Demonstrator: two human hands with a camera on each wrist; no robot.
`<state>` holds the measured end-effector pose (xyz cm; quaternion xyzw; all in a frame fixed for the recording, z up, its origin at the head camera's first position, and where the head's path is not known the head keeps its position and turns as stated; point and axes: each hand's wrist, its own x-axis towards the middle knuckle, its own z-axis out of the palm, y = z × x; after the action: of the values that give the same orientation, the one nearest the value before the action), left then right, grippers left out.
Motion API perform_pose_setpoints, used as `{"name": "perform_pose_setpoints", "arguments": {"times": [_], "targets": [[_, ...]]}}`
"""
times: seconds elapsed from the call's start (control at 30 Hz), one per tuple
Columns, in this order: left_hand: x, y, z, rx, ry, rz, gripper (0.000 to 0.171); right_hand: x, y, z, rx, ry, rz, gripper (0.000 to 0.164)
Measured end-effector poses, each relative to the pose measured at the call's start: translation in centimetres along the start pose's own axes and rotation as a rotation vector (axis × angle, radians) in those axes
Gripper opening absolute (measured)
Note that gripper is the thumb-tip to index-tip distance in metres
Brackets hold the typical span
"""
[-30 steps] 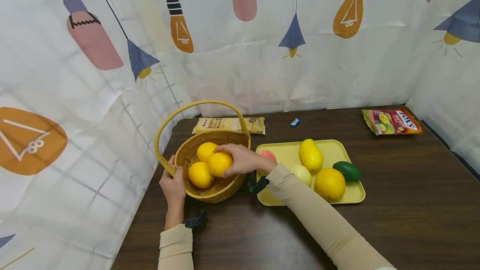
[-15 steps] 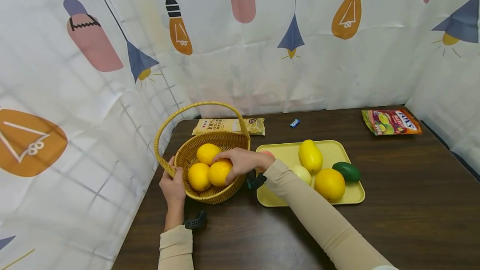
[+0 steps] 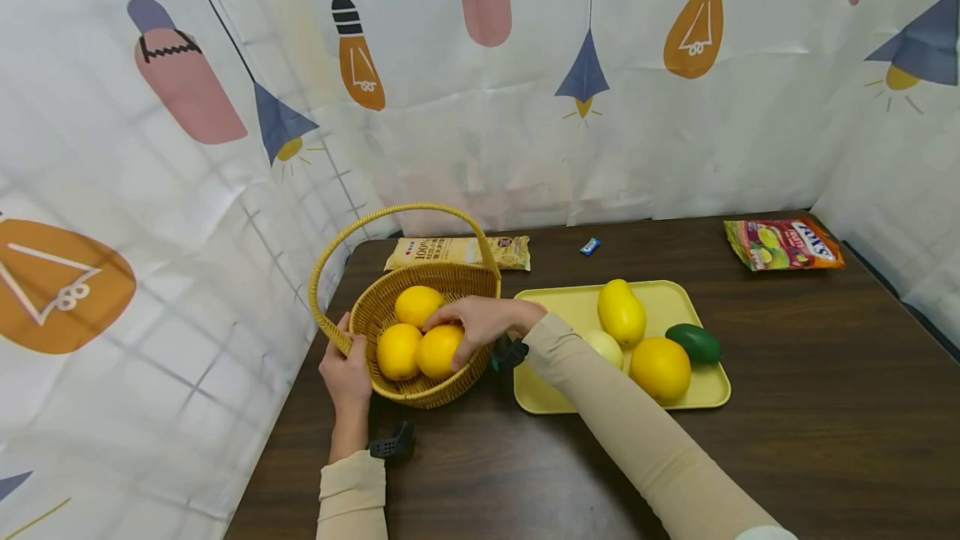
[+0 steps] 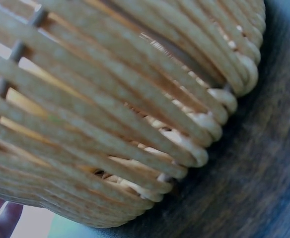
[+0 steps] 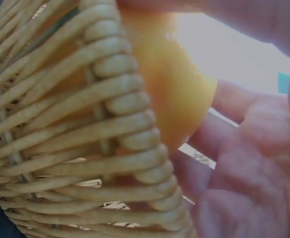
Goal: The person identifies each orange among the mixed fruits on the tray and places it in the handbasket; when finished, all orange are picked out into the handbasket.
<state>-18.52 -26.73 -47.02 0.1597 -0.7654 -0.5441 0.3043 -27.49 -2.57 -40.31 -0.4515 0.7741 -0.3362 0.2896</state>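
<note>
A woven basket [image 3: 431,397] with a tall arched handle stands at the left of the table. My left hand [image 3: 347,369] grips it at the left, where the handle meets the rim; the left wrist view shows mostly its woven side. Inside, my right hand [image 3: 480,322] holds an orange [image 3: 438,352], fingers over the top and thumb on the near right side. Two more oranges lie beside it, one at the back [image 3: 417,307] and one at the left [image 3: 398,352]. In the right wrist view the held orange [image 5: 167,79] shows behind the basket rim [image 5: 130,99].
Right of the basket, a yellow tray [image 3: 540,394] bears a yellow mango-like fruit [image 3: 622,312], a pale round fruit [image 3: 604,347], a large orange fruit [image 3: 660,370] and a dark green fruit [image 3: 693,343]. Behind lie a yellow packet [image 3: 438,250], a small blue wrapper [image 3: 590,247] and a sweets bag [image 3: 783,244].
My right hand has lowered the orange a little into the basket, and the other oranges have shifted slightly. My left hand keeps its place on the basket.
</note>
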Motion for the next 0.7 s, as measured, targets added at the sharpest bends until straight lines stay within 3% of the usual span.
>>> {"name": "perform_pose_setpoints", "arguments": {"times": [0.17,0.43,0.7], "targets": [[-0.03,0.09,-0.06,-0.014,-0.006,0.002,0.042,0.10,-0.16,0.03,0.034,-0.009,0.020,0.074],[-0.01,0.01,0.01,-0.010,-0.005,-0.007,0.042,0.74,0.01,0.42,-0.069,-0.053,-0.008,0.064],[0.05,-0.31,0.14,-0.023,0.001,0.005,0.042,0.85,0.23,0.50,-0.055,-0.055,-0.006,0.064]]}}
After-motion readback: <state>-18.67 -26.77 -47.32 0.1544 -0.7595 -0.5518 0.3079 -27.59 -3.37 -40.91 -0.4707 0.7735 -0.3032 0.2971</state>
